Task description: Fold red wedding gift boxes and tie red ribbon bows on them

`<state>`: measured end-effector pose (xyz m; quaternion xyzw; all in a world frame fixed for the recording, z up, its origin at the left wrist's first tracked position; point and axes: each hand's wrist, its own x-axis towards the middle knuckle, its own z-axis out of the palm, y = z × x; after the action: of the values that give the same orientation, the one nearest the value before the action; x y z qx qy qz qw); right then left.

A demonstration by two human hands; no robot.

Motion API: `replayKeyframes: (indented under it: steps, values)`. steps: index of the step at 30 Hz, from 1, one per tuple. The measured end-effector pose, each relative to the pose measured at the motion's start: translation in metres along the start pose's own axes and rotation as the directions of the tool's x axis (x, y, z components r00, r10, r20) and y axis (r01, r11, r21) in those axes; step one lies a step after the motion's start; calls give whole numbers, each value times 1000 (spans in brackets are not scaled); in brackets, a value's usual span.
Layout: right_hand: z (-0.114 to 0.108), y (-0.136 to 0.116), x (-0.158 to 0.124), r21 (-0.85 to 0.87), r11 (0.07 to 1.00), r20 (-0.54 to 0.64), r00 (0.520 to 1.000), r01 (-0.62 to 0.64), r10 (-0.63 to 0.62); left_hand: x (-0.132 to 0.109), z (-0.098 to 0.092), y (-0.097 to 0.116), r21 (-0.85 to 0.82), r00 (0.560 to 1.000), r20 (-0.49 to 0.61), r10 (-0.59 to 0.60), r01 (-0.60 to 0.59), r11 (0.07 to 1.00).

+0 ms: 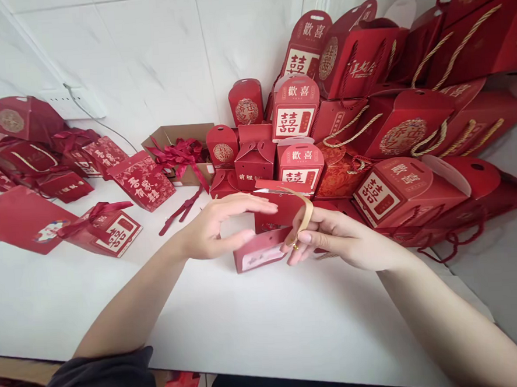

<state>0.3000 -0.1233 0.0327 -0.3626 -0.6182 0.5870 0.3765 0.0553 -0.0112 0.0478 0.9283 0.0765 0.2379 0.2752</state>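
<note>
Between my thumb and fingers, my right hand (337, 235) pinches a narrow cream-coloured strap (306, 213), bent into an arc, with a small gold fitting at its lower end. My left hand (219, 225) is open, its fingers stretched to the right and its thumb apart. Under and between both hands stands a small red gift box (262, 249) with a pale panel on its front and a hole near its upper edge. Its top looks open, and its right side is partly hidden by my right hand. Whether my left hand touches the box I cannot tell.
Many red gift boxes (297, 118) are stacked against the wall at the right, some with rope handles. A cardboard box (191, 175) of dark red ribbons (181, 154) stands behind. More red boxes (112, 229) are at the left. The white table (249, 328) runs along a tiled wall.
</note>
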Motion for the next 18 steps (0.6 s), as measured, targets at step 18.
replayKeyframes:
  steps: [18]
  values:
    - [4,2,-1,46,995,-224,971,92,-79,-10,15,36,430,961,-196,-196,264,864]
